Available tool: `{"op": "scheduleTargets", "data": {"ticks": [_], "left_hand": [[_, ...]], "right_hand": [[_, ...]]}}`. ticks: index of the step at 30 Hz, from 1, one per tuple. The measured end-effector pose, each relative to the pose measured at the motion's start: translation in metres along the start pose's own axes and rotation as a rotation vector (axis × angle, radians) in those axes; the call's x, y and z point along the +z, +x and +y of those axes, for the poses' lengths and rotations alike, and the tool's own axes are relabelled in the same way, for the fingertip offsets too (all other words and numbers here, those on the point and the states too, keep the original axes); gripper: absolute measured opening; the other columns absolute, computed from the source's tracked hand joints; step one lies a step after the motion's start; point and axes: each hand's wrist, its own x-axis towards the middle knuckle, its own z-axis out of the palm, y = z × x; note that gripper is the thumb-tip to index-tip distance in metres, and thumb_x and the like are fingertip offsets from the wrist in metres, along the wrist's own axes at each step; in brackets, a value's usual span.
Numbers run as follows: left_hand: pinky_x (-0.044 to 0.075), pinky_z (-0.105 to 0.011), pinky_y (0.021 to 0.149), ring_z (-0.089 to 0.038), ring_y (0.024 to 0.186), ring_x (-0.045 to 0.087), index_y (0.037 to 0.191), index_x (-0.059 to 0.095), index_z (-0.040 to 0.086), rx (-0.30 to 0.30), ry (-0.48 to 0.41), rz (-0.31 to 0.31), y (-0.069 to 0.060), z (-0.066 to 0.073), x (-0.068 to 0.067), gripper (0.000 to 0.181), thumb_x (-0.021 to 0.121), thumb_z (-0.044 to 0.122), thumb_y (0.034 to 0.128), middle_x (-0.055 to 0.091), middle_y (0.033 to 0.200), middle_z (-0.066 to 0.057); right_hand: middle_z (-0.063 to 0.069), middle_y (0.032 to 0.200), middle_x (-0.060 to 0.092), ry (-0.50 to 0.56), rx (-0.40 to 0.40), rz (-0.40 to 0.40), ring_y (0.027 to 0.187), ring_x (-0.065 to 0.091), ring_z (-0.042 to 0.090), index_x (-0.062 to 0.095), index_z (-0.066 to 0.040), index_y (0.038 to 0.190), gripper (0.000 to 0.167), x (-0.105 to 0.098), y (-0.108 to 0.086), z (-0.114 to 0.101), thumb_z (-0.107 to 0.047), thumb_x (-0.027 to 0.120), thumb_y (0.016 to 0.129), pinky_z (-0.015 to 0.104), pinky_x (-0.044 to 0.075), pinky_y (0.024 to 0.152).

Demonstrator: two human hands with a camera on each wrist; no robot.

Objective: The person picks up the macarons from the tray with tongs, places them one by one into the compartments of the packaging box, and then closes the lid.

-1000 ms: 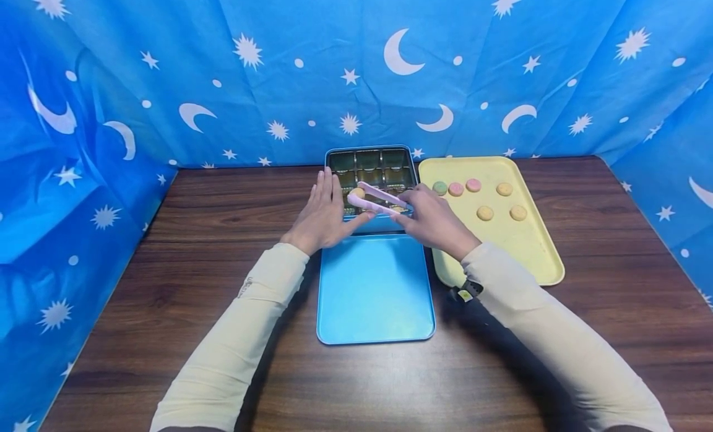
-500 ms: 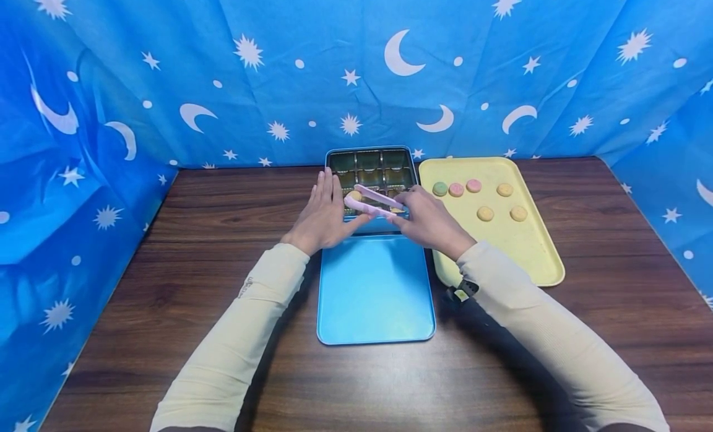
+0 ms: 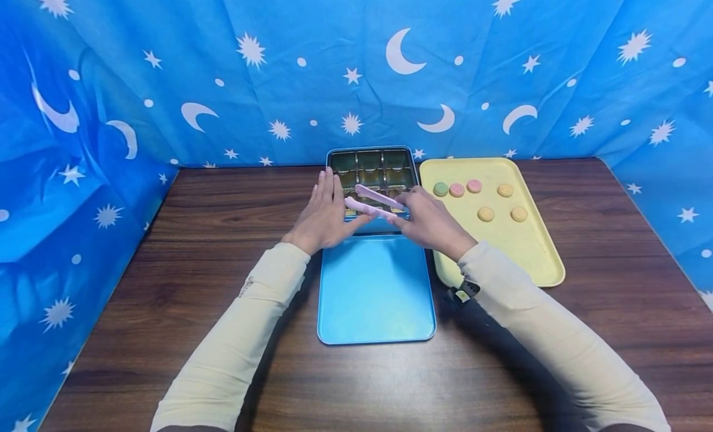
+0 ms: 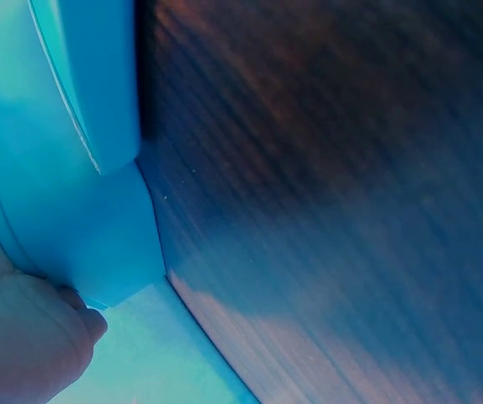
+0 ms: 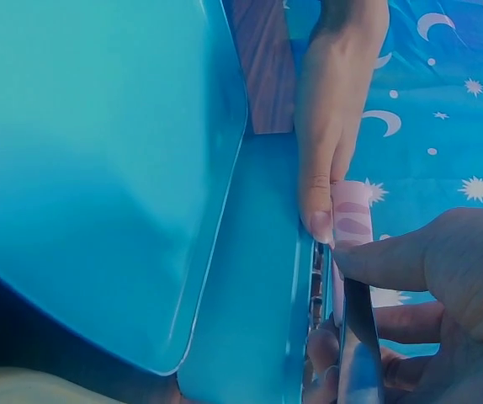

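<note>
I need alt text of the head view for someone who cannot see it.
A person's right hand holds pink tongs over a divided blue tin; the left hand rests at its left edge. A blue lid lies nearer the person, and a yellow tray on the right bears six round cookies.

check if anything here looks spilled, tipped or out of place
Nothing stands out: the blue tin stands upright, its lid lies flat in front of it, and the six visible cookies lie on the yellow tray. The pink tongs partly hide the tin's inside, so I can't check that fully.
</note>
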Motion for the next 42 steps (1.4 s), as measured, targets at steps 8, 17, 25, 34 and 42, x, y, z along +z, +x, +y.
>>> {"op": "scheduleTargets", "data": {"ticks": [8,17,25,34,42], "left_hand": [[0.003,-0.048,0.123,-0.034,0.154,-0.013,0.159,-0.001,-0.005,-0.01,-0.024,0.014,0.002,0.0,0.002,0.116,0.039,0.08,0.0917,-0.01,0.167,-0.022],[0.001,-0.047,0.123,-0.032,0.153,-0.016,0.16,-0.001,-0.004,-0.022,-0.046,0.011,0.003,0.0,0.003,0.116,0.04,0.08,0.0915,-0.012,0.167,-0.021],[0.0,-0.046,0.123,-0.032,0.153,-0.017,0.159,-0.003,-0.004,-0.036,-0.051,0.004,0.004,0.0,0.003,0.118,0.038,0.082,0.0902,-0.014,0.167,-0.02],[0.0,-0.046,0.123,-0.031,0.153,-0.018,0.159,-0.004,-0.004,-0.035,-0.058,0.0,0.005,0.001,0.002,0.118,0.037,0.083,0.0899,-0.015,0.167,-0.02],[-0.001,-0.044,0.123,-0.03,0.153,-0.019,0.159,-0.003,-0.004,-0.037,-0.067,-0.004,0.004,0.002,0.0,0.118,0.037,0.083,0.09,-0.015,0.167,-0.02]], "right_hand": [[0.023,0.117,0.06,0.026,0.009,0.025,0.097,0.052,0.032,0.064,0.007,0.129,0.04,-0.009,-0.006,0.008,-0.02,0.068,0.099,0.043,0.047,0.076],[0.026,0.114,0.059,0.029,0.035,0.055,0.091,0.052,0.032,0.064,0.009,0.126,0.038,-0.025,-0.013,0.024,-0.019,0.067,0.099,0.04,0.045,0.068],[0.027,0.111,0.061,0.003,0.035,0.09,0.09,0.051,0.034,0.064,0.011,0.125,0.038,-0.042,-0.024,0.045,-0.017,0.066,0.099,0.043,0.043,0.071],[0.027,0.103,0.06,-0.009,0.061,0.142,0.085,0.049,0.033,0.063,0.013,0.126,0.041,-0.061,-0.04,0.077,-0.017,0.067,0.098,0.041,0.041,0.067],[0.027,0.104,0.059,-0.02,0.126,0.151,0.083,0.05,0.033,0.062,0.014,0.125,0.045,-0.075,-0.058,0.11,-0.02,0.069,0.097,0.039,0.04,0.063]]}}
